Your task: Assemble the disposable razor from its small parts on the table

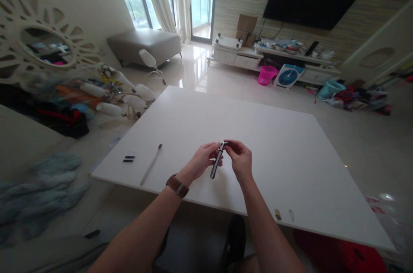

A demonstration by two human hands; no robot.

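Head view: over a smooth, matte-white, straight-edged tabletop (258, 122), held aloft between both hands near the front, one razor-like tool (216, 165), straight and slim, dark grip edged in silvery grey, short crosswise head at the upper end. Left hand (206, 156): fingers curled narrowly about the upper handle. Right hand (240, 159): fingers drawn close together, pinching the dark head. At the left wrist, a brown, leathery-looking watch strap (174, 183) with a metallic buckle.

By count: one slender pale stick (150, 166) with a dark rounded tip, lying slantwise, left of the hands; two short black bars (128, 160), nearly parallel, farther left; one small yellow-and-dark piece (278, 214) and one pale teardrop-shaped piece (291, 215), just beside each other, near the front edge, to the right. Beyond, on glossy floor tiles (189, 77), one pink perforated basket (266, 76).
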